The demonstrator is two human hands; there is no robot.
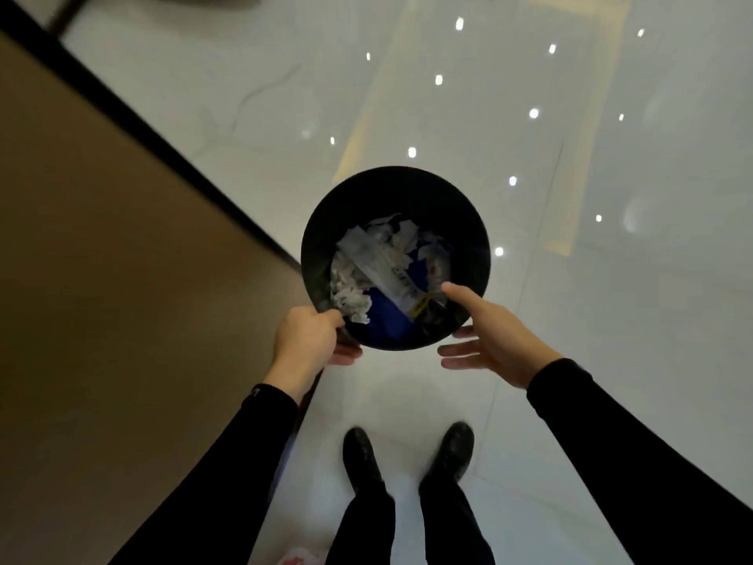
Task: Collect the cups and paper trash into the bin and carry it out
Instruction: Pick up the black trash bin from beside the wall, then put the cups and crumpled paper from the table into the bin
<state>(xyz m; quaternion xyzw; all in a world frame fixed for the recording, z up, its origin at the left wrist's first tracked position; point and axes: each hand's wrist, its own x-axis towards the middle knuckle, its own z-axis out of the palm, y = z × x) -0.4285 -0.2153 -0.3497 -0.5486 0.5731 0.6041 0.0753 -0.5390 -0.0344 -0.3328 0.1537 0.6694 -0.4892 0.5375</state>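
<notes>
A round black bin [391, 193] is below me, over the glossy white floor. Inside it lie crumpled white paper [350, 291], a clear plastic wrapper and something blue. My left hand [311, 340] grips the bin's near left rim, thumb over the edge and fingers underneath. My right hand [489, 340] is at the near right rim with its fingers spread; the thumb reaches over the rim and the other fingers lie under the edge, and I cannot tell whether they touch it.
A brown table top [102, 258] with a dark edge fills the left side. My two black shoes [407, 458] stand on the white tiled floor [611, 320], which mirrors ceiling lights. Something white and red lies on the floor at the bottom edge [301, 558].
</notes>
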